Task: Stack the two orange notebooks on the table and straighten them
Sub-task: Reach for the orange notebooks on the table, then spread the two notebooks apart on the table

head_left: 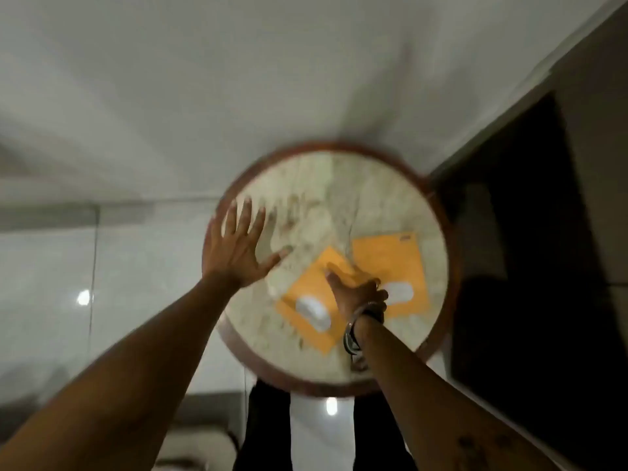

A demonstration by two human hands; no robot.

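Observation:
Two orange notebooks lie flat on a round marble table (pixel 326 185) with a dark wood rim. The left notebook (pixel 307 287) is turned at an angle, and the right notebook (pixel 390 263) lies nearly square; each has a white label. Their inner corners almost meet. My right hand (pixel 356 292), with bracelets at the wrist, rests between them, its fingers on the inner edge of the left notebook; blur hides whether it grips. My left hand (pixel 238 246) is spread flat over the table's left edge, holding nothing.
A dark cabinet or doorway (pixel 530 232) stands close to the table's right side. Pale glossy floor (pixel 136 96) surrounds the table. My dark trouser legs (pixel 268 433) show below the table's near rim. The whole frame is motion-blurred.

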